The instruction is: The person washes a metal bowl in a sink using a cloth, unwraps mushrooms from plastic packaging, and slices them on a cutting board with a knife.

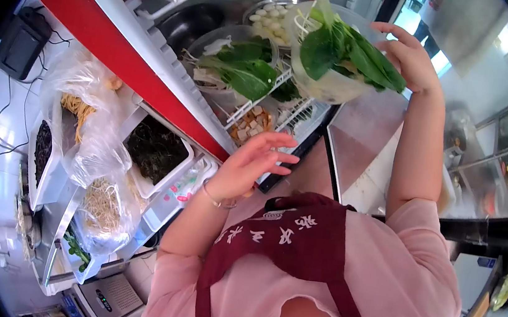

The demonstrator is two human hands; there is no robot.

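Observation:
My right hand is raised and grips the rim of a clear plastic bowl holding leafy greens and a few bean sprouts. My left hand, a thin bracelet on its wrist, hovers with fingers spread and holds nothing. It is just in front of a tray of tofu cubes on the food display. Below the hands I see my pink top and maroon apron.
A second clear bowl of greens rests on a white wire rack. Nearby are a metal bowl of white balls, a seaweed tray, bagged noodles and sprouts, a scale and a red-edged counter.

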